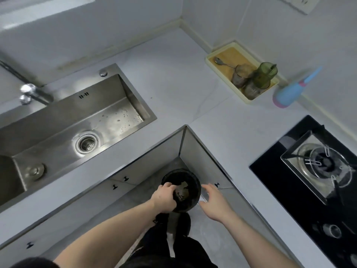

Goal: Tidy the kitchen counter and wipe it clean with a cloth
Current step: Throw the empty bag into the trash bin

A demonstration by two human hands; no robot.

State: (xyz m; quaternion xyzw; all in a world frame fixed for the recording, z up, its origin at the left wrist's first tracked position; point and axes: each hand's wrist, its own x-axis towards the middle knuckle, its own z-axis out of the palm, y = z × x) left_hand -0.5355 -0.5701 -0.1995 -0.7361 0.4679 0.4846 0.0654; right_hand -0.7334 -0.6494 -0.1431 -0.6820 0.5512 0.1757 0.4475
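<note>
— Two hands are down over the bin, so start there. What has each one got?

— Your left hand [164, 198] has its fingers curled over the near rim of the black waste bin [190, 187] and grips it. Your right hand [214, 200] hangs just beside the bin's other side with fingers spread and relaxed, pinching nothing and, as far as I can tell, not touching the rim.

— Where does the bin stand?

— On the floor, tucked into the inner corner below the L-shaped counter [173, 89], in front of your feet. Some brownish scrap [181, 190] lies inside; I cannot tell what it is.

— How will it handle?

— Probably light, being small and nearly empty, with a liner that looks soft and may slip under your fingers. Take hold at the rim on opposite sides, so it stays upright and the scrap stays in.

— And the counter itself?

— Farther out, the steel sink [77, 120] has water drops on its floor, and the faucet [34, 93] stands behind it. In the far corner a cream tray [209, 60] holds a spoon [222, 62], two smoky glasses [240, 76] and a green pitcher [265, 74]: those are fragile, so lift them by the body, one at a time. A blue bottle [289, 93] stands just beside the tray, and the gas hob [270, 171] lies to your right. No cloth shows, so wiping looks not yet begun.
</note>
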